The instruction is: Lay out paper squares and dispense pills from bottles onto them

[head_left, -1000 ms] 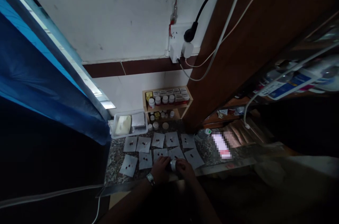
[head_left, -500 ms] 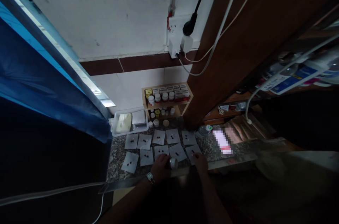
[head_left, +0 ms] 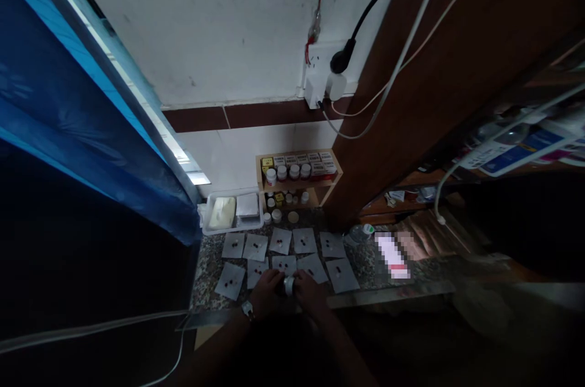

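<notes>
My left hand (head_left: 267, 294) and my right hand (head_left: 311, 292) meet at the front of a granite counter (head_left: 205, 289). Both grip a small silver jar (head_left: 289, 285) between them, and the fingers hide most of it. A wristwatch (head_left: 247, 310) sits on my left wrist. Several square white paper sheets (head_left: 233, 245) lie spread in rows behind and beside my hands, each carrying small dark red pieces. The nearest sheet (head_left: 284, 264) lies just behind the jar, partly hidden by my hands.
A plastic tray (head_left: 205, 216) holding white packets stands behind the sheets. A small wooden shelf (head_left: 299, 180) holds boxes and jars. A jar with a green lid (head_left: 361, 233) and a pixelated item (head_left: 392, 256) lie right. A wooden post (head_left: 434, 100) and blue sheeting (head_left: 91, 100) flank the counter.
My right hand has moved left from the sheets on the right and is back on the silver jar. The view has shifted slightly with my head.
</notes>
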Tool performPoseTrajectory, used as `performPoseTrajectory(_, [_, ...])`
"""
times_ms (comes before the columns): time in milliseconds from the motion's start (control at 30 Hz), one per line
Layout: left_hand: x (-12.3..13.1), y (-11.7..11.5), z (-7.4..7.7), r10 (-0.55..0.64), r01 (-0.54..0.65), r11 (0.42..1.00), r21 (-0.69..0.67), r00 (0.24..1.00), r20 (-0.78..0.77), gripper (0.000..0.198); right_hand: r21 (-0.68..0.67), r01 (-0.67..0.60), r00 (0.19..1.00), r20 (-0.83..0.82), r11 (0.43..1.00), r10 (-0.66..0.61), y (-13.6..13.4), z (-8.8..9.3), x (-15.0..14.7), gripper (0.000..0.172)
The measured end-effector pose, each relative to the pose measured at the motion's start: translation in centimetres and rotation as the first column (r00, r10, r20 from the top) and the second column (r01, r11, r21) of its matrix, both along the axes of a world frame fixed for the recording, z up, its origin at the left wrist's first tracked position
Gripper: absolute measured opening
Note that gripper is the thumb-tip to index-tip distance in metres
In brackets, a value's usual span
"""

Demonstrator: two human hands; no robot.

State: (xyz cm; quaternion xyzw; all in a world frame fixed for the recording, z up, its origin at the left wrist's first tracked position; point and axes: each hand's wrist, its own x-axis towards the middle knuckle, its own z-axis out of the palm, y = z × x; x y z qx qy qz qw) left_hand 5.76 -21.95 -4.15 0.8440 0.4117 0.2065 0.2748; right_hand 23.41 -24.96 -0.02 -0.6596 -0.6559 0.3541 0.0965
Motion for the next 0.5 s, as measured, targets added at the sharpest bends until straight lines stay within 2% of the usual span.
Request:
performPoseTrajectory(100, [-1.2,-0.4,-0.1,0.007,-0.007,1.0,-0.006,1.0,-0.008,0.049,-0.131,-0.044,0.984,0.168,0.99,0.066,0.9,0.8,-1.5,0.023])
performPoseTrajectory(200, [-1.9,-1.0,-0.2,0.047,-0.048,0.998,-0.048,0.999,-0.018,0.05,-0.149,-0.053,0.97,0.226,0.987,0.086,1.5,1.5,-2.3,0.02])
performPoseTrajectory(333, [-2.0,-1.3,-0.3,0.109,-0.109,0.991,-0.078,0.994,0.001,0.05,-0.054,-0.086,0.978,0.187,0.995,0.094,1.5,1.6,-2.7,0.022])
performPoseTrajectory(500, [-1.6,-1.1,-0.3,0.118,-0.116,0.987,-0.114,0.993,0.011,0.049,0.152,-0.05,0.999,-0.007,0.987,0.052,0.6,-0.3,-2.5,0.022])
